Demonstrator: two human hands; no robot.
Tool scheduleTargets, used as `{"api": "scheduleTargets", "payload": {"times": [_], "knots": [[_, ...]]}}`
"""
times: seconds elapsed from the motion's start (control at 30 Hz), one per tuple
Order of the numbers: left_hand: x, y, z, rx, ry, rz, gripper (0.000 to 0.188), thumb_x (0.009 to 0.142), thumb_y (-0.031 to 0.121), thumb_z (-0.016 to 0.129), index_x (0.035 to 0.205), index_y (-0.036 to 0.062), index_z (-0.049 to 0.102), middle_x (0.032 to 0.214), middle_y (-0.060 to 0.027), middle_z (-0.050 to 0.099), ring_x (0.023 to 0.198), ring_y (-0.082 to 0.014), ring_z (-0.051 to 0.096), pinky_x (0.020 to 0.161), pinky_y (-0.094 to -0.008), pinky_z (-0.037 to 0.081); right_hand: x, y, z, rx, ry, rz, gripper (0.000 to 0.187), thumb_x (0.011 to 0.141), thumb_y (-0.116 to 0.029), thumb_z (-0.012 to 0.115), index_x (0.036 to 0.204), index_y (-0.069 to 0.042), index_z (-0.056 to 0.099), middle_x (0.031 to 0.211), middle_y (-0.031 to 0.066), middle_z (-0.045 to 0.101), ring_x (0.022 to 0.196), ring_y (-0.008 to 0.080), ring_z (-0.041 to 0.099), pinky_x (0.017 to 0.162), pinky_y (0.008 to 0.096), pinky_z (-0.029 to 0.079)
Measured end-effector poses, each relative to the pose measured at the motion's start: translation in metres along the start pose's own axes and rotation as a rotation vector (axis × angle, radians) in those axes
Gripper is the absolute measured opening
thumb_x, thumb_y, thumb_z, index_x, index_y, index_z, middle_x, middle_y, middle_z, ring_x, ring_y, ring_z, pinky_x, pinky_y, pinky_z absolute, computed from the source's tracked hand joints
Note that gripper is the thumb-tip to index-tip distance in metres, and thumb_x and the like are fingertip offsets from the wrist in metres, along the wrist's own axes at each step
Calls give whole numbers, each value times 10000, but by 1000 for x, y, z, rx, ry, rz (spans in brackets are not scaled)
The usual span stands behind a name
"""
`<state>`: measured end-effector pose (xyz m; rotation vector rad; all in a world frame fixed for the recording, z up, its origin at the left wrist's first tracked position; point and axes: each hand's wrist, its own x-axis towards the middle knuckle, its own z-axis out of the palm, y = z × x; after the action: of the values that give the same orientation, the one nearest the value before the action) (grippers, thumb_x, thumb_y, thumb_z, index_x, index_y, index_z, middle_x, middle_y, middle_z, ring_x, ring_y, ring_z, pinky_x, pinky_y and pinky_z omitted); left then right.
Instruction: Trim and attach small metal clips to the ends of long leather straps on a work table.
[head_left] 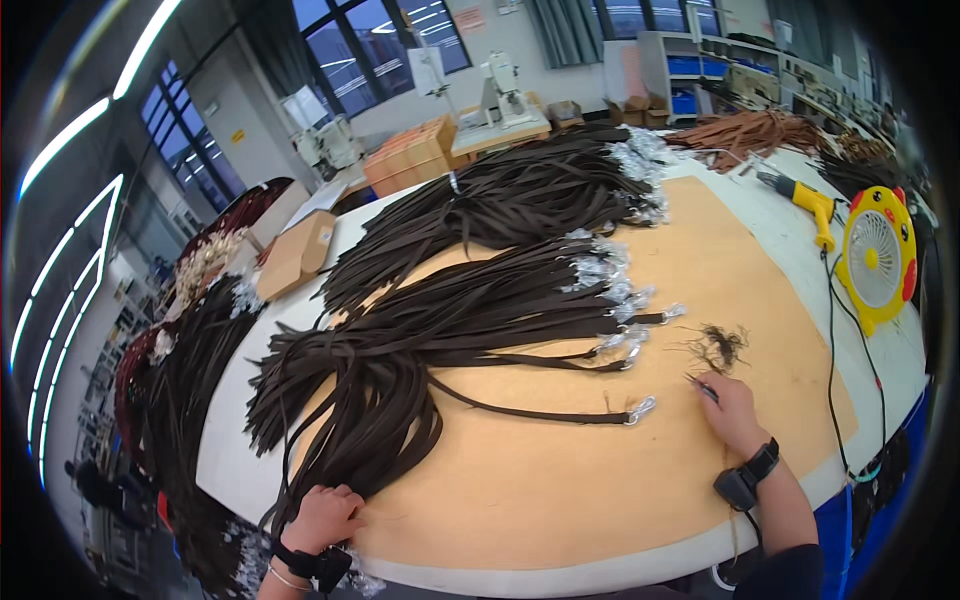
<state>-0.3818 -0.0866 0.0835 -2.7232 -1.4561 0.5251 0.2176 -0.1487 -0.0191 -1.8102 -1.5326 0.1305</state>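
So, the right hand (pixel 732 408) has its fingers closed on a small dark tool (pixel 708 390), maybe snips, but too small to be sure. The left hand (pixel 322 518) is down at the near end of the front bundle of dark straps (pixel 385 400), fingers curled; can't tell if it's actually pinching any.

Progress-wise, I'd say it's somewhere in the middle. There's a tangle of dark thread bits (pixel 722 346) just beyond the right hand, so some clipping has probably been done. One single strap (pixel 540 412) lies apart from the rest, its metal clasp (pixel 641 409) just left of the right hand, and that's probably the one being worked on. The rest of that bundle fans out beyond the left hand, with another big bundle (pixel 490 205) farther out on the table (pixel 225 430). Can't tell which of those are finished, though, so what's left is anyone's guess.
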Motion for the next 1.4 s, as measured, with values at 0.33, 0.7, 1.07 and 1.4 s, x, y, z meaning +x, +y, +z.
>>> {"api": "scheduleTargets", "payload": {"times": [0.33, 0.7, 1.07, 1.4], "knots": [[359, 100, -123, -172, 751, 214, 505, 985, 387, 565, 1268, -31, 570, 1274, -218, 602, 1145, -383, 591, 974, -419, 491, -24, -54, 21, -89, -291, -223, 355, 935, -302, 636, 1256, -153, 615, 967, 76, 712, 705, 298, 689, 590, 410, 558], [476, 110, -72, -362, 722, 198, 521, 976, 543, 488, 1095, 66, 661, 1018, -130, 674, 995, -330, 628, 884, -455, 441, -18, -47, 26, -119, -394, -360, 255, 924, -362, 659, 1101, -183, 620, 852, -20, 658, 662, 180, 680, 518, 321, 541], [426, 120, -59, -252, 1020, 314, 321, 951, 350, 612, 1127, 83, 637, 973, -83, 644, 1000, -289, 593, 974, -437, 378, -9, -50, 25, 24, -450, -266, 249, 938, -362, 650, 1083, -172, 582, 883, 35, 695, 746, 271, 693, 615, 399, 524], [250, 222, -43, -824, 209, 748, 69, 856, 49, 697, 918, 35, 669, 822, -92, 606, 741, -261, 641, 661, -340, 515, -33, -62, 9, 90, -456, 15, 213, 909, -258, 650, 1100, -166, 625, 837, 101, 699, 806, 319, 690, 699, 431, 516]]}}
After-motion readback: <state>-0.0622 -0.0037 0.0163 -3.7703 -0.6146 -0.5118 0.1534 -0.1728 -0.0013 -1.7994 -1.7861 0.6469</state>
